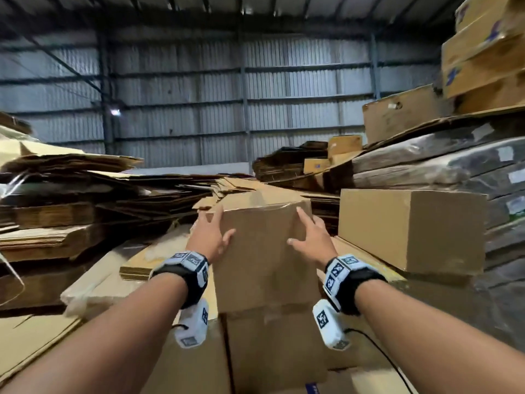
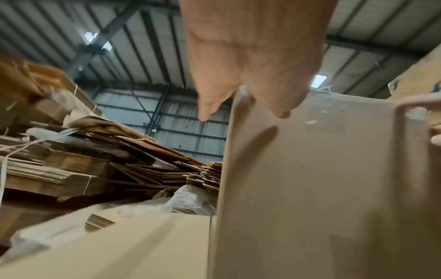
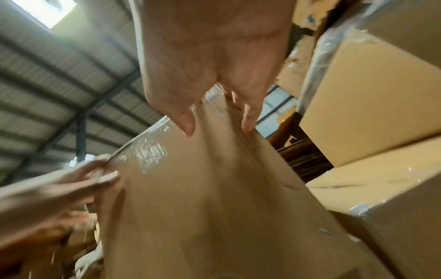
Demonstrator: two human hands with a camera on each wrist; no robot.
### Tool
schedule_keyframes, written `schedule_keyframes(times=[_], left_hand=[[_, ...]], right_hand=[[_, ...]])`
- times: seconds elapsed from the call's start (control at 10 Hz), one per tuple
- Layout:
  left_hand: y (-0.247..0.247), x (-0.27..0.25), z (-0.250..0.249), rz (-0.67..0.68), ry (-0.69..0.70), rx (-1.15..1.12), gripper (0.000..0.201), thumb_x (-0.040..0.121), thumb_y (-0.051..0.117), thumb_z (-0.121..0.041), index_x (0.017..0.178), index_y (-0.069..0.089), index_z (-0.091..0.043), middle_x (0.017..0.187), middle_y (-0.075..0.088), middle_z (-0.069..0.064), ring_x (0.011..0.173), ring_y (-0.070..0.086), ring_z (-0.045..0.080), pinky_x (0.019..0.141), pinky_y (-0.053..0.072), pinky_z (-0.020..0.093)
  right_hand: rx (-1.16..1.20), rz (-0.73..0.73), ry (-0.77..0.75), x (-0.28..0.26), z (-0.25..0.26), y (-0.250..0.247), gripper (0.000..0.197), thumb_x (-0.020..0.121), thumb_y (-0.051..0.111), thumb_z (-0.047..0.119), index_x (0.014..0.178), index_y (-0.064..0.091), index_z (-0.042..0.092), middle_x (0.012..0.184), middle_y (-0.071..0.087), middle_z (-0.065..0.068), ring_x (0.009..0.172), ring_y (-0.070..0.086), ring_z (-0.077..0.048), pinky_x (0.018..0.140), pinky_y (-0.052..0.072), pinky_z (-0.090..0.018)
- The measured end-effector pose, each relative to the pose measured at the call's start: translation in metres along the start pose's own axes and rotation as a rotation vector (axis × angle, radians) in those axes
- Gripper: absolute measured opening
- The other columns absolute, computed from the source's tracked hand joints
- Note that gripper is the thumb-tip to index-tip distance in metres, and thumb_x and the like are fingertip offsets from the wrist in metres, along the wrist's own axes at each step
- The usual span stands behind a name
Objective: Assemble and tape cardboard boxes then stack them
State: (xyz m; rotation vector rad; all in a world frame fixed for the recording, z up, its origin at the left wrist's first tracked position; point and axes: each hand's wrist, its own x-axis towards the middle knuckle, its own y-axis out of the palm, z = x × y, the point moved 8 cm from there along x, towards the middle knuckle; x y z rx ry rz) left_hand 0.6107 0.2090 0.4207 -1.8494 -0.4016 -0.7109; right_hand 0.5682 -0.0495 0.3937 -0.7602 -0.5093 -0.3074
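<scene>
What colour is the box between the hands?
Plain brown box, clear tape on top; best in the head view.

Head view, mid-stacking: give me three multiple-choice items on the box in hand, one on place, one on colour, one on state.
1. Where does the held cardboard box sit?
A. on top of another box
B. on bare floor
C. on a metal shelf

2. What colour is it?
A. white
B. plain brown
C. black

3. How do the hands meet it?
A. only the left hand touches it
B. both hands hang clear of it
C. the left hand and the right hand are at its upper corners, fingers spread

Answers: 1 A, the lower box lies directly beneath it. 2 B, bare kraft faces, with glossy clear tape along the top edge. 3 C, both wrist views show fingers on its top edge.
</scene>
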Motion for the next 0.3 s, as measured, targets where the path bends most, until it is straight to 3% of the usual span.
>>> schedule_keyframes(times=[0.1,0.2,0.3], left_hand=[[0.012,0.013,0.01,0.066,-0.023,0.119,0.086,0.098,0.051,-0.057,0.16,-0.005,-0.037,0.165,0.005,0.024,0.146,0.023,0.049,0.118,0.029,0.056],[-0.002,0.01,0.01,0.126,0.028,0.209,0.088,0.098,0.045,-0.062,0.158,-0.015,-0.038,0.167,-0.013,0.019,0.154,-0.001,0.043,0.121,0.019,0.06],[-0.035,-0.009,-0.01,-0.037,0.213,0.187,0.087,0.098,0.031,-0.068,0.162,-0.006,-0.023,0.168,-0.006,0.019,0.155,-0.001,0.035,0.125,0.015,0.053]], right_hand=[[-0.022,0.05,0.008,0.01,-0.018,0.025,0.091,0.095,0.068,0.025,0.16,0.008,0.042,0.169,-0.005,-0.009,0.152,0.023,-0.03,0.117,0.03,-0.037],[-0.106,0.06,-0.001,0.006,-0.016,0.02,0.09,0.094,0.068,0.036,0.16,0.007,0.042,0.17,-0.005,-0.008,0.152,0.025,-0.031,0.118,0.031,-0.04],[-0.188,-0.02,-0.097,-0.01,0.014,0.002,0.093,0.093,0.066,0.046,0.162,0.004,0.035,0.17,-0.003,-0.008,0.152,0.025,-0.029,0.115,0.036,-0.042]])
